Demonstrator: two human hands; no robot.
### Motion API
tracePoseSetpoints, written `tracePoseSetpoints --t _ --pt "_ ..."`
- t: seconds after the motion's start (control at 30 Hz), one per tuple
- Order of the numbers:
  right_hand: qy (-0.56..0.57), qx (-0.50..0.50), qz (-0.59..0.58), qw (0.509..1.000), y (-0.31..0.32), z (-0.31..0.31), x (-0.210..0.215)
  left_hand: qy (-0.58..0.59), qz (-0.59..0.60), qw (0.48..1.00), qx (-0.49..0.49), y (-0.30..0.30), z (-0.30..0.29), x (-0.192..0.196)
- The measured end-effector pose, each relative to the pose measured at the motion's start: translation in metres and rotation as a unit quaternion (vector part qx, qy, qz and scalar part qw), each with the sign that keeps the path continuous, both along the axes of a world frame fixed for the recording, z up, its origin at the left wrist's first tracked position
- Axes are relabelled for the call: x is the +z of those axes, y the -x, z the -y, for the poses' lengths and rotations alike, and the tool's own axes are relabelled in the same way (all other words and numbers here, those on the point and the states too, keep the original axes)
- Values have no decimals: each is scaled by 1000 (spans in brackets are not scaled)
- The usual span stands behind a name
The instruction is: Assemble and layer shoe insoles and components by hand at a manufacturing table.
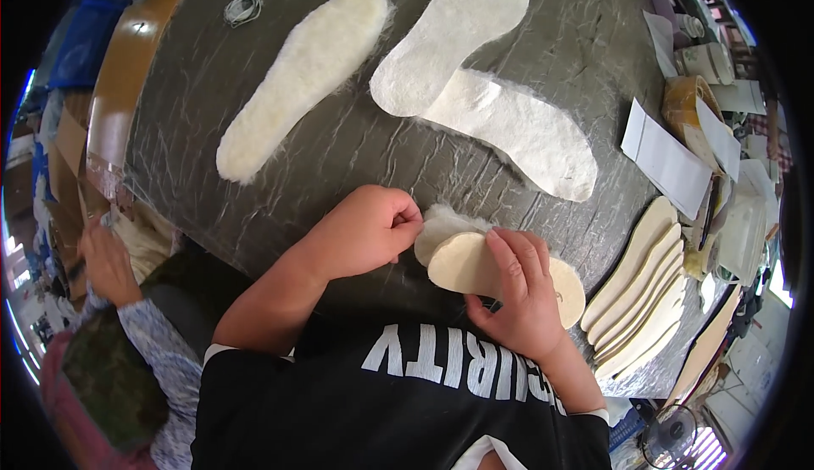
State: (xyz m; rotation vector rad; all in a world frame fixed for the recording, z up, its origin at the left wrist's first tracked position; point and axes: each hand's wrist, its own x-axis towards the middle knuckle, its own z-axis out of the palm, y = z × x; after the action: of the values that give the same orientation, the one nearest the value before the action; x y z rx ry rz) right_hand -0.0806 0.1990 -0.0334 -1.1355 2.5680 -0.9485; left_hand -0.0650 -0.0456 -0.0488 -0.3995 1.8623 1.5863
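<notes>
My right hand [521,292] grips a smooth cream insole [462,265] across its middle, fingers on top and thumb at the near edge. Under it, a fluffy white fleece insole [445,222] shows along the far side. My left hand [369,231] is closed in a pinch right at the fleece's left end; what its fingertips hold is hidden. Farther off on the dark table [339,152] lies a fluffy fleece insole [301,80], fleece up. To its right, a flat white insole [454,38] overlaps another white insole [521,131].
Several cream insoles [636,288] lie fanned in a stack at the right. Beyond them are white paper sheets [667,156] and a yellow-brown tape roll [685,101]. A coil of string [243,8] lies far left. Another person's hand [110,258] is at the left, off the table.
</notes>
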Motion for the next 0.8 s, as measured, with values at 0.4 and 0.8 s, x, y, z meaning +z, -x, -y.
tracePoseSetpoints --t 0.4,0.8 --pt "-23 -14 27 999 1 1 6 -89 -56 994 32 -5 -4 7" --pt "-17 -18 35 999 2 -2 4 -133 -54 988 56 -12 -7 -3"
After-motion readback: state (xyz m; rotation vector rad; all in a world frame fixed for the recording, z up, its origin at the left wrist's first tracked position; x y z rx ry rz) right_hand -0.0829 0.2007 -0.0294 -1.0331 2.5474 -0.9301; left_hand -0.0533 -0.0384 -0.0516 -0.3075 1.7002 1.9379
